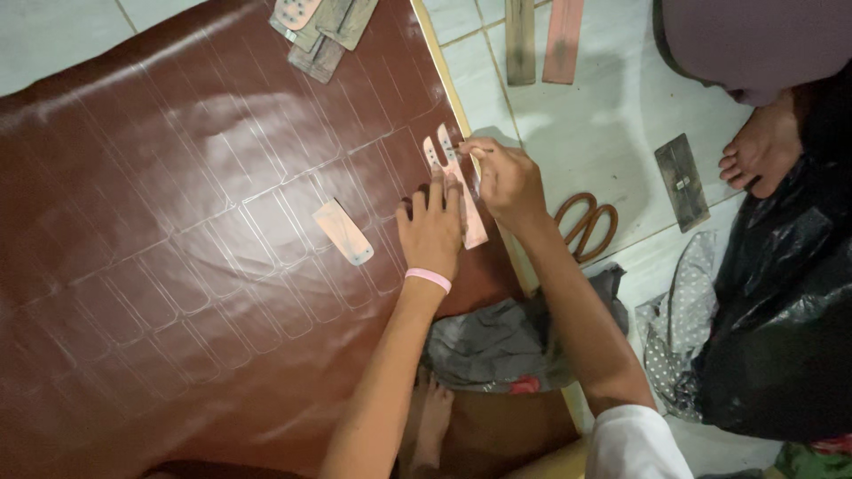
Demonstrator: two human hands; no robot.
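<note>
Home floor workshop: marked brown leather sheet [177, 266], scissors [587, 223], cardboard templates [319, 31], tiled floor [603, 133].

The brown sheet [177, 266] lies open toward nine o'clock, with only a small pink template [343, 231] near its middle. At twelve o'clock a stack of templates [319, 27] blocks the edge. Scissors [587, 223] lie on the tiles at three o'clock; a black bag [781, 328] crowds four o'clock.

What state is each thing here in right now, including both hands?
Left hand: flat, pressing the forked template down.
Right hand: closed on a thin marking tool, tip at the template.
Forked template: flat on the sheet.
Brown sheet: spread out, covered in traced outlines.
Scissors: on the floor, untouched.
</note>
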